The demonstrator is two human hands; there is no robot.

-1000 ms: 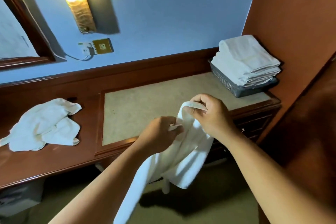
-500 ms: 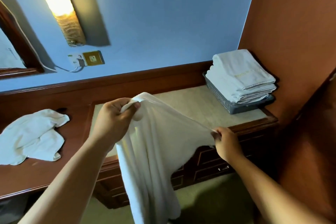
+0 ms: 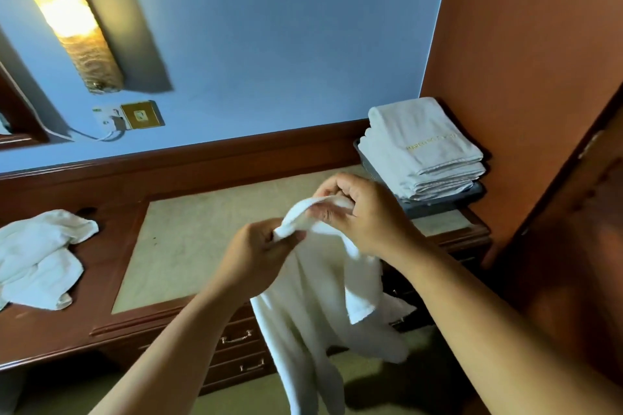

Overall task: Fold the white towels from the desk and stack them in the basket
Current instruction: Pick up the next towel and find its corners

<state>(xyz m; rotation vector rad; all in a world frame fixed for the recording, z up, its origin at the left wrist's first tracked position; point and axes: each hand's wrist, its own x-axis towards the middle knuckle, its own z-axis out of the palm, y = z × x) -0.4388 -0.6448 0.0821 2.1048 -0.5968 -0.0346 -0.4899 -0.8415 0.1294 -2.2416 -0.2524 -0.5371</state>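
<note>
Hands drawn together, left grip and right grip pinching limp white towel.

The towel hanging from the two hands is soft white terry cloth, matt and slightly nubby. The crumpled towels look the same. The desk is dark reddish wood with a glossy varnish, its top inset with a dull beige panel. The basket looks like grey perforated plastic. The drawer handles are shiny metal.
</note>
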